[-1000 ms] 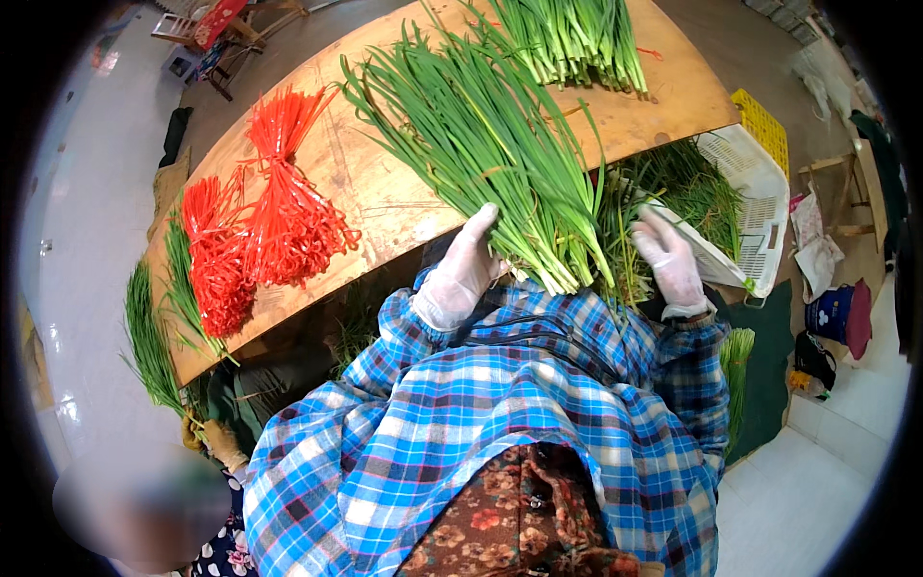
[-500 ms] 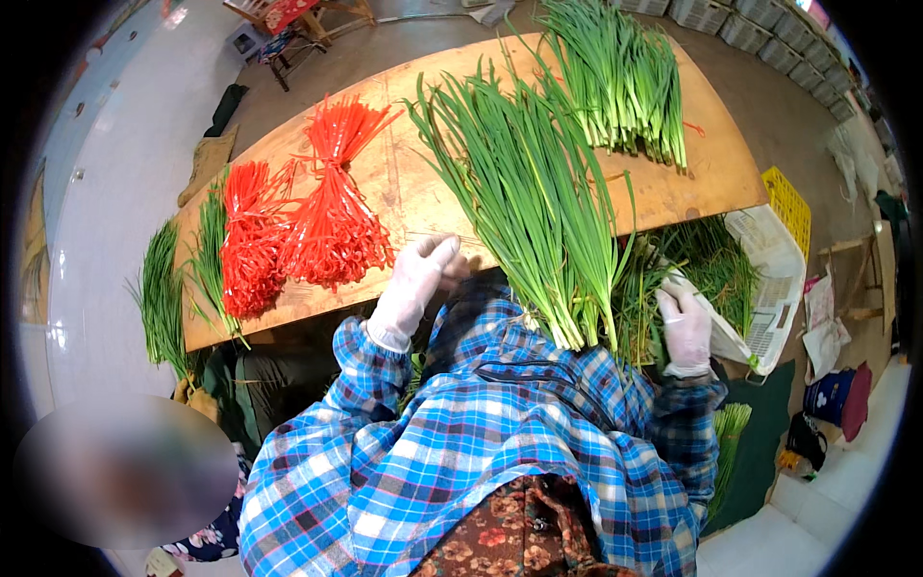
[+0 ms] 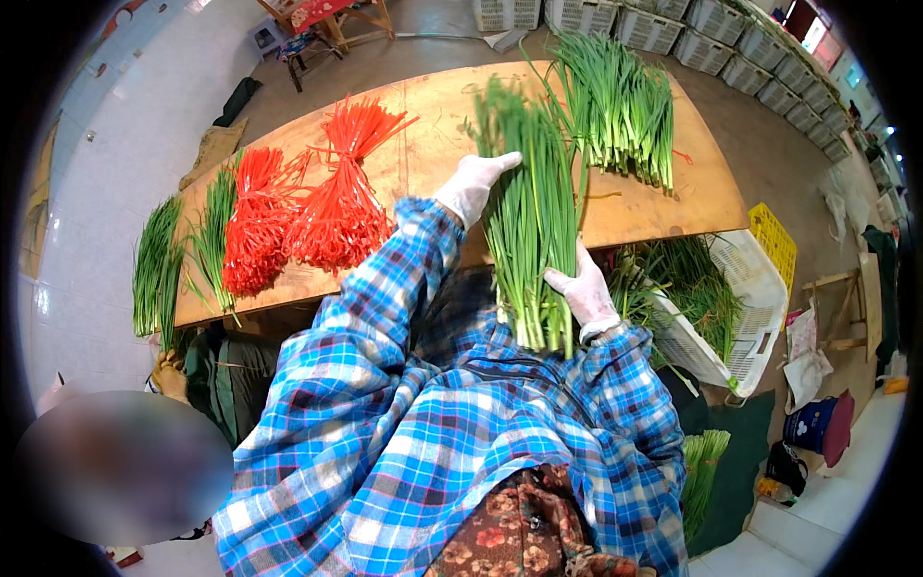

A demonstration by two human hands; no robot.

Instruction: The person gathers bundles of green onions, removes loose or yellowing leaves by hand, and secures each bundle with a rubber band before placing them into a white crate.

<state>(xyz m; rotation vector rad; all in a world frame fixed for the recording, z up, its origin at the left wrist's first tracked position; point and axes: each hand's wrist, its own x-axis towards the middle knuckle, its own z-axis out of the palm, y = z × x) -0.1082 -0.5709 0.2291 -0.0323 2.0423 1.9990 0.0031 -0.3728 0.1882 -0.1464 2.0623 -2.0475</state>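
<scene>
A bunch of long green chives (image 3: 527,231) lies in front of me, its pale stem ends toward my body and its leaf tips pointing away over the wooden table (image 3: 423,183). My left hand (image 3: 478,185), in a white glove, is closed round the leaves from the left, thumb on top and fingers hidden beneath. Lower down, my right hand (image 3: 585,291), gloved too, grips the stems from the right; its fingers go out of sight behind them. Further off on the right of the table rests another thick pile of chives (image 3: 620,115).
Two bundles of red ties (image 3: 338,212) lie on the left of the table, beside more chives (image 3: 213,240). A white crate (image 3: 745,337) holding loose greens stands at the right, near a yellow basket (image 3: 772,245). Another person is at the lower left. Grey crates (image 3: 644,43) line the back.
Both hands have come in from either side and closed on the chives. The spread leaves are now gathered into a narrower bunch, with blurred tips. My view has shifted slightly.
</scene>
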